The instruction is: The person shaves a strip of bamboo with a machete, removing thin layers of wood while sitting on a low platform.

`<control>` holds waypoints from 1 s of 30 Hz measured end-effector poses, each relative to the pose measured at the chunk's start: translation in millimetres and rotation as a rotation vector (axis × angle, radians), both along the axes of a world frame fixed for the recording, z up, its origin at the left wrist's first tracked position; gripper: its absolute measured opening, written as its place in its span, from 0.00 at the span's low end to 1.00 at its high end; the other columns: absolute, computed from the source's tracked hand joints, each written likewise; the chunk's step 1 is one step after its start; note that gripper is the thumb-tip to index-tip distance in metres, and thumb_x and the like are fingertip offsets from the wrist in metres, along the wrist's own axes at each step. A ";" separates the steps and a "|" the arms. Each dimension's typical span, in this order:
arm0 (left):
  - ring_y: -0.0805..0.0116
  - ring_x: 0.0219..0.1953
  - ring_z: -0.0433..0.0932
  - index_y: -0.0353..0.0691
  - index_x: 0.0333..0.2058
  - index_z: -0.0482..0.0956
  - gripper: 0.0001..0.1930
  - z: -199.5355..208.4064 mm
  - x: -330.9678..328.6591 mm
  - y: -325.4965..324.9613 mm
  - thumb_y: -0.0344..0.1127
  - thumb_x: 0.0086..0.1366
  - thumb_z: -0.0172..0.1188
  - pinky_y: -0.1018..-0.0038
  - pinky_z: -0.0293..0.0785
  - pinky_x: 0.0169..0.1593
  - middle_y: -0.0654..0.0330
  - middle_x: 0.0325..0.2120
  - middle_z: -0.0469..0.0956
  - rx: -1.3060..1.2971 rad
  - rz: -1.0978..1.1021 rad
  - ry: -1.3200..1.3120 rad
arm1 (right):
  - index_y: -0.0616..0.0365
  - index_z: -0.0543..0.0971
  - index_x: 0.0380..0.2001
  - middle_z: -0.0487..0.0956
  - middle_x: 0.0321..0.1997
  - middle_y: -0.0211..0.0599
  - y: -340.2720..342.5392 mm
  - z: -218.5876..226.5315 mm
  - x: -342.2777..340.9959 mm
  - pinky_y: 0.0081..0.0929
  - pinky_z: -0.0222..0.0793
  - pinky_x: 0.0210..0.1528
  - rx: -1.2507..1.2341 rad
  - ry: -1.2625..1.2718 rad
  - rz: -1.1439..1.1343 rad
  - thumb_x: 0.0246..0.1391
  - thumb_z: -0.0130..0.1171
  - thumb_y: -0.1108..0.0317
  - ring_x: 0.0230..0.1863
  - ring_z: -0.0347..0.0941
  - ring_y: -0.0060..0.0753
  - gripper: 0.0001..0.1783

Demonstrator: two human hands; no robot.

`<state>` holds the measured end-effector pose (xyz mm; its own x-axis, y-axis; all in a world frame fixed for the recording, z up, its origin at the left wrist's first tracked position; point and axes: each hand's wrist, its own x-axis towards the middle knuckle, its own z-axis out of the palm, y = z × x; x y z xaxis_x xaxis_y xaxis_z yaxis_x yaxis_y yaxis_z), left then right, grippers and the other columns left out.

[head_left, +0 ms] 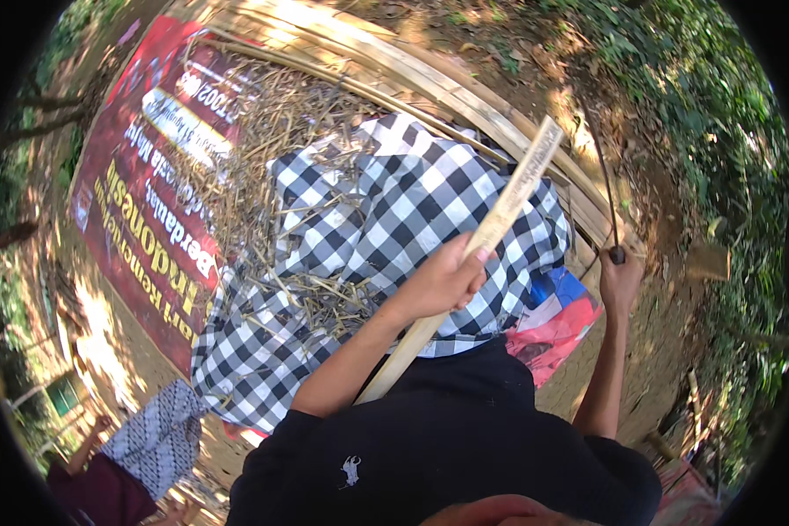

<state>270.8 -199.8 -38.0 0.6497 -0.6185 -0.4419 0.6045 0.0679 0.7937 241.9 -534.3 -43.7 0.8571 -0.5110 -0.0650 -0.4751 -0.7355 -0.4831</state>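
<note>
My left hand [447, 279] is closed around the middle of a pale bamboo strip [510, 200]. The strip slants from beside my body up toward the far right, with dark marks near its upper end. Out to the right, my right hand [621, 279] grips the dark handle of a machete [603, 162]; its long, thin blade is seen nearly edge-on and points away from me, apart from the strip. A black-and-white checked cloth [430, 206] spreads below the left hand, with shavings scattered over it.
Long split bamboo pieces [386, 54] lie along the far edge. A red printed banner [140, 210] covers the left, strewn with a heap of shavings [245, 158]. Another person in a patterned cloth [162, 443] is at lower left. A small wooden block [708, 262] and green plants border the right.
</note>
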 end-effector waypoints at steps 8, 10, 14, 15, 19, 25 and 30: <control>0.80 0.16 0.67 0.32 0.55 0.67 0.28 -3.7 17.2 16.9 0.53 0.79 0.35 0.83 0.64 0.19 0.64 0.25 0.69 -0.310 0.104 0.225 | 0.63 0.74 0.21 0.64 0.13 0.38 62.4 1.0 -7.4 0.34 0.59 0.22 0.150 -0.173 0.189 0.49 0.65 0.67 0.16 0.64 0.30 0.13; 0.82 0.15 0.62 0.29 0.56 0.67 0.32 -10.3 18.6 19.0 0.56 0.79 0.29 0.84 0.61 0.18 0.67 0.25 0.65 -0.472 0.094 0.334 | 0.61 0.74 0.22 0.68 0.15 0.43 71.6 -4.0 0.3 0.38 0.62 0.23 0.081 -0.254 0.354 0.47 0.66 0.67 0.18 0.69 0.41 0.11; 0.82 0.16 0.59 0.34 0.48 0.69 0.23 -7.4 15.1 18.8 0.50 0.79 0.33 0.84 0.59 0.17 0.67 0.25 0.62 -0.383 0.092 0.376 | 0.58 0.76 0.25 0.76 0.21 0.46 85.3 5.3 18.4 0.43 0.68 0.27 -0.130 -0.260 0.548 0.41 0.66 0.68 0.24 0.74 0.53 0.09; 0.82 0.16 0.60 0.35 0.45 0.68 0.21 -4.2 14.1 18.0 0.49 0.79 0.35 0.84 0.59 0.17 0.67 0.25 0.62 -0.325 0.103 0.303 | 0.58 0.76 0.25 0.76 0.21 0.46 86.2 9.3 22.3 0.42 0.68 0.27 -0.179 -0.275 0.594 0.42 0.66 0.68 0.24 0.74 0.52 0.09; 0.81 0.14 0.61 0.42 0.37 0.61 0.17 8.8 12.6 9.9 0.49 0.79 0.37 0.83 0.58 0.16 0.65 0.24 0.63 -0.138 0.171 0.090 | 0.56 0.76 0.26 0.75 0.21 0.43 87.0 19.1 32.0 0.45 0.69 0.28 -0.145 -0.238 0.634 0.39 0.65 0.68 0.25 0.75 0.52 0.09; 0.81 0.12 0.57 0.41 0.36 0.63 0.22 11.1 5.2 -1.2 0.54 0.79 0.33 0.81 0.56 0.14 0.68 0.16 0.58 0.037 0.146 -0.050 | 0.56 0.75 0.25 0.75 0.20 0.42 80.5 14.3 40.2 0.46 0.68 0.27 -0.159 -0.249 0.742 0.37 0.65 0.68 0.23 0.74 0.53 0.10; 0.79 0.13 0.58 0.39 0.32 0.64 0.21 13.8 -2.5 -8.2 0.51 0.79 0.37 0.77 0.57 0.16 0.67 0.14 0.60 0.256 0.237 -0.273 | 0.54 0.74 0.26 0.77 0.20 0.42 77.0 2.9 42.6 0.46 0.69 0.28 -0.180 -0.291 0.770 0.36 0.65 0.66 0.24 0.75 0.52 0.12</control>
